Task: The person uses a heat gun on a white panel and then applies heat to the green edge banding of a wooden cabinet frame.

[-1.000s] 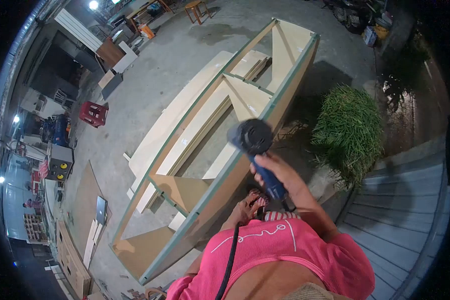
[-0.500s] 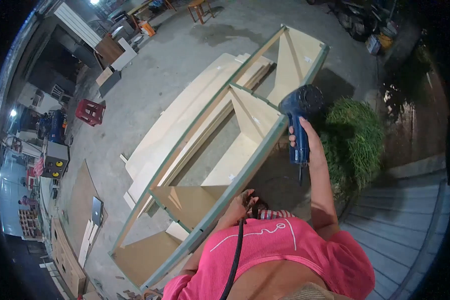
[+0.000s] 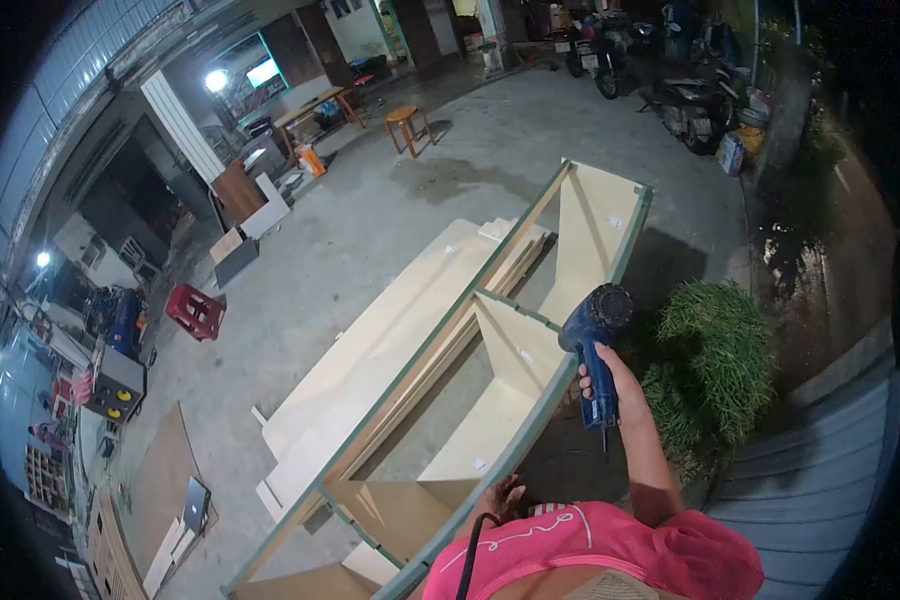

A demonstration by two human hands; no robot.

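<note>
Frame: the green-edged wooden frame (image 3: 581, 230) lies diagonally ahead of me, its near rail beside the tool. Grass heap (image 3: 720, 350): right of the frame; I should swing clear of it. Blue power tool (image 3: 597, 325): my right hand (image 3: 620, 380) is wrapped around its handle; support the head squarely and avoid knocking the rail. My left hand (image 3: 502, 497) is partly hidden, grip undeterminable. Black cord (image 3: 469, 560): maintain slack, clear of edges.

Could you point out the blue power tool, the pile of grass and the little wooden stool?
Blue power tool (image 3: 592, 324), head view: its upper body.
Pile of grass (image 3: 718, 350), head view: its leafy middle.
Wooden stool (image 3: 402, 114), head view: its seat.
</note>
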